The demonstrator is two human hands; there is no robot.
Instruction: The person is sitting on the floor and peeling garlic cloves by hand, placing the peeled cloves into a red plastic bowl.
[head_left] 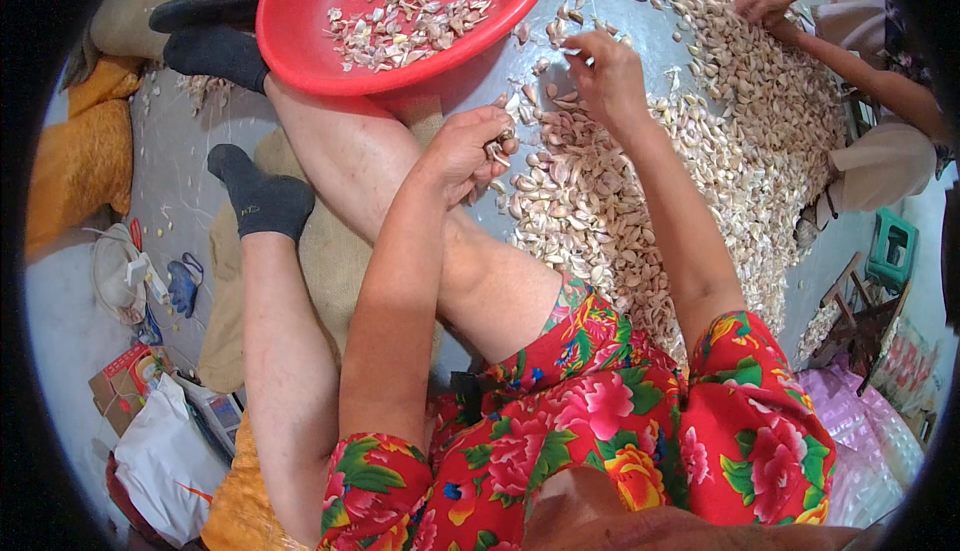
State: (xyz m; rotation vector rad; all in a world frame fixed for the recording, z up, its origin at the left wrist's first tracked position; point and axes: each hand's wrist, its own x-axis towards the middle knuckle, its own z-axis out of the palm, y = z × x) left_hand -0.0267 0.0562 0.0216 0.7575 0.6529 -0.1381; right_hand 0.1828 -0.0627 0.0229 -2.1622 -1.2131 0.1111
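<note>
My left hand is closed around a few garlic cloves, which poke out between its thumb and fingers. To its right, my right hand hovers over the near left part of the garlic heap, its fingers loosely bent and apart; I make out nothing in them. The large heap of loose garlic cloves spreads over the floor beside my bent leg. Beyond my left hand stands a red plastic basin with garlic cloves and papery pieces on its bottom.
At the far right, another person's hands work in the heap. My legs stretch out left over a tan sack. Orange sacks, a blue glove and a white bag lie left; a green stool stands right.
</note>
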